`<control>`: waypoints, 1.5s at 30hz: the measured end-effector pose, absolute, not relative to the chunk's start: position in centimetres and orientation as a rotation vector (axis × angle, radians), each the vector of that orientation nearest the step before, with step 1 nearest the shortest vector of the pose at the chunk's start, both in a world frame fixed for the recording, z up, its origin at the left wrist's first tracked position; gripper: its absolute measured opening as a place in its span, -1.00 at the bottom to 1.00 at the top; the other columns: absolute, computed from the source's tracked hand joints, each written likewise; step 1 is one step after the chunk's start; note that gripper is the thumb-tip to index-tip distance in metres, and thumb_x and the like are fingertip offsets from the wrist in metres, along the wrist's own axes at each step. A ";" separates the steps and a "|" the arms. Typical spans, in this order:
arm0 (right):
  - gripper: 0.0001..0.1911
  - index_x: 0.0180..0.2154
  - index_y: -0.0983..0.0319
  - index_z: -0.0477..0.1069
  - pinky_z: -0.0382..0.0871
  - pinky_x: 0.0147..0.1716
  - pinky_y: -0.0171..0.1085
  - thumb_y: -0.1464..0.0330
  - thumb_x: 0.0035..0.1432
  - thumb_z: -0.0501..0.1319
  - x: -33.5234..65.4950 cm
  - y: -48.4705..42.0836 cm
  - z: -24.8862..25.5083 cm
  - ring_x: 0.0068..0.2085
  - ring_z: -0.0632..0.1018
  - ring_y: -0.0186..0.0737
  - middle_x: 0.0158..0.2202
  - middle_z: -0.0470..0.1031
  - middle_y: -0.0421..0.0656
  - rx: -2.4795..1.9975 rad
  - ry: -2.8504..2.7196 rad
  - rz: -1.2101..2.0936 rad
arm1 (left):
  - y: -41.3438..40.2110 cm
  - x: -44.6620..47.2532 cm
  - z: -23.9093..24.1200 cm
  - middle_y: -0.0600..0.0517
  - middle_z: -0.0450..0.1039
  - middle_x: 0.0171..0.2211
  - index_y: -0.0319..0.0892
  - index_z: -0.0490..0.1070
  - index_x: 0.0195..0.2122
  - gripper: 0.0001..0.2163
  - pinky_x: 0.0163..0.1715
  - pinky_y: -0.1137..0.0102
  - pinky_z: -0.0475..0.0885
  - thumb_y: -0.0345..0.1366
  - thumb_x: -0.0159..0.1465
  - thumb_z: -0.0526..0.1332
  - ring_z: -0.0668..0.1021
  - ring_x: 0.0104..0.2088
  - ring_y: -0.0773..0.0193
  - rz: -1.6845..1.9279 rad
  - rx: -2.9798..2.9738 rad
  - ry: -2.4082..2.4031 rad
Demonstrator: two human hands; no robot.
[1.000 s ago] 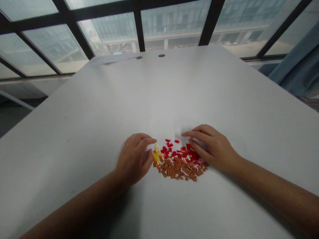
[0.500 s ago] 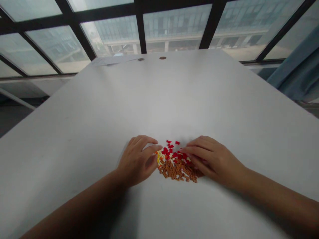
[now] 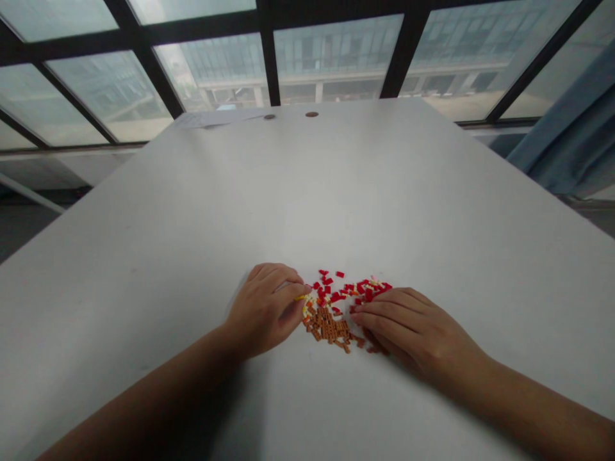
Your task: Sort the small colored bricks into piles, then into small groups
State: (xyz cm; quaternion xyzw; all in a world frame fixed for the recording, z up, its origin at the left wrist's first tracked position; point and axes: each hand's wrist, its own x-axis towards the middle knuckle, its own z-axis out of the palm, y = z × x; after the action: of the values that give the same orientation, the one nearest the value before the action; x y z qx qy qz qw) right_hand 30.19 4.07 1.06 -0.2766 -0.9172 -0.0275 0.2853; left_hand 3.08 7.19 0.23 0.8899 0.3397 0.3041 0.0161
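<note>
Your left hand (image 3: 266, 307) rested at the left end of a heap of small toy bricks, its fingers bent and the gap to the thumb narrow; a yellow brick (image 3: 301, 297) showed right at the fingertips, though you could not tell from this view whether it was pinched or only lay beside them. Your right hand (image 3: 418, 323) lay low over the right end of the heap, fingers close together and pointing inward, covering part of it, so what was under them was hidden and you cannot tell whether they gripped anything. The heap sat on the white table (image 3: 307, 192) between your two hands. Its brown bricks (image 3: 331, 326) were packed on the side nearest you, while the red bricks (image 3: 335, 297) spread beyond them, with a few lying loose toward the far side. Orange and pale bits were mixed in on the left, near your left fingertips. The pieces were too small for any moulded lettering to be read. At the table's far left corner lay a sheet of paper (image 3: 206, 120), its markings too faint to make out. Behind the table stood a dark window frame (image 3: 270, 57), and a blue curtain (image 3: 571, 134) hung at the right.
</note>
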 end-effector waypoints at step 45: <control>-0.93 -0.27 0.17 0.57 0.18 -0.17 -0.17 0.41 0.23 0.30 23.3 9.0 1.3 -0.24 0.50 -0.21 -0.27 0.62 -0.19 -0.893 -2.572 0.074 | 7.1 2.9 0.1 -0.03 0.54 -0.08 -0.09 0.45 -0.31 -0.83 0.00 0.12 0.40 -0.53 0.18 0.21 0.56 -0.04 0.08 1.012 2.595 1.563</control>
State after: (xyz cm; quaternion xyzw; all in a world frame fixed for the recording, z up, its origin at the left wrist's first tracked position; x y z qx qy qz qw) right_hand 23.32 9.01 1.34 -0.3206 -0.9239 0.0266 0.2073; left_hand 2.95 7.08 0.06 0.8123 0.4891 0.3166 -0.0261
